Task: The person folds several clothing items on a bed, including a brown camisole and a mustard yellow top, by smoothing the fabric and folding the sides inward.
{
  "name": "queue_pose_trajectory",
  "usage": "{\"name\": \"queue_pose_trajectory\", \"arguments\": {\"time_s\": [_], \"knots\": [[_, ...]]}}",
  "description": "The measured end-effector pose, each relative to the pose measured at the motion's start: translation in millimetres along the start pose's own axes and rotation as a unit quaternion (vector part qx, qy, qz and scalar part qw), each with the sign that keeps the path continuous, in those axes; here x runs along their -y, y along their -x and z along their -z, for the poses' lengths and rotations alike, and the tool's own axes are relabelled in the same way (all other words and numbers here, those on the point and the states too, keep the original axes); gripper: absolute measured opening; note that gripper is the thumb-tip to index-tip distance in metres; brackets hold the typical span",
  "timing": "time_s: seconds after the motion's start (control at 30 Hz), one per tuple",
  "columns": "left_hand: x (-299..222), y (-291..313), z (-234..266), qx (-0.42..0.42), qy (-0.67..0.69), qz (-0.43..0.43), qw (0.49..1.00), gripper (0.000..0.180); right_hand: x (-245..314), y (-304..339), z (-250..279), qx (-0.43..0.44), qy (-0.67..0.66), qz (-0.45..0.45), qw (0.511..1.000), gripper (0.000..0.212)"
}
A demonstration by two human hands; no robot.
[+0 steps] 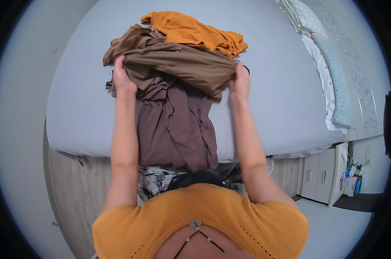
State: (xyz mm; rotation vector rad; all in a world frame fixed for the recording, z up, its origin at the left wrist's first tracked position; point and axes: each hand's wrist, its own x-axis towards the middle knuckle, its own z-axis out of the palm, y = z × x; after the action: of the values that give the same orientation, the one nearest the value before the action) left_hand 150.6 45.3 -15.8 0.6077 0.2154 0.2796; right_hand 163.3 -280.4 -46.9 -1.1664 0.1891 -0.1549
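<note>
Stretched between my two hands is an olive-brown garment (182, 64) of thin cloth, lifted and creased. My left hand (124, 78) grips its left edge, fingers behind the fabric and partly hidden. At its right end, my right hand (240, 84) pinches the cloth; a thin dark loop shows by those fingertips, too small to identify. Bunched brown cloth (133, 39) lies behind the left hand; whether it belongs to the same garment I cannot tell. Beyond it an orange garment (191, 31) is spread on the bed. A mauve-brown garment (178, 125) lies nearer me, hanging to the bed's front edge.
The bed (286, 108) has a pale grey sheet. Folded patterned bedding (331, 82) lines its right side. A low white cabinet (318, 175) stands at the right, beside small bottles and boxes (353, 179). A wall (20, 121) runs along the left.
</note>
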Motion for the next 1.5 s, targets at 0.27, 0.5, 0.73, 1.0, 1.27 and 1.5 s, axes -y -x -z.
{"name": "queue_pose_trajectory", "arguments": {"time_s": [0.27, 0.5, 0.73, 1.0, 1.27, 1.5], "knots": [[-26, 54, -107, 0.330, 0.055, 0.028, 0.942, 0.028, 178, 30, 34, 0.011, -0.077, 0.267, 0.960, 0.029], [-8, 96, -163, 0.406, 0.108, 0.137, 0.897, 0.030, 250, 71, 87, 0.101, -0.214, 0.164, 0.958, 0.032], [68, 36, -153, 0.357, 0.082, 0.330, 0.870, 0.029, 236, -1, 149, 0.236, -0.280, -0.023, 0.930, 0.028], [174, 34, -80, 0.154, -0.156, 0.312, 0.925, 0.044, 107, -44, 234, -0.031, -0.020, -0.176, 0.984, 0.048], [193, 15, -84, 0.121, -0.251, 0.223, 0.934, 0.070, 108, -54, 218, -0.011, 0.125, -0.126, 0.984, 0.053], [203, 5, -100, 0.023, -0.205, 0.208, 0.956, 0.025, 128, -46, 202, 0.087, 0.180, 0.076, 0.977, 0.067]]}}
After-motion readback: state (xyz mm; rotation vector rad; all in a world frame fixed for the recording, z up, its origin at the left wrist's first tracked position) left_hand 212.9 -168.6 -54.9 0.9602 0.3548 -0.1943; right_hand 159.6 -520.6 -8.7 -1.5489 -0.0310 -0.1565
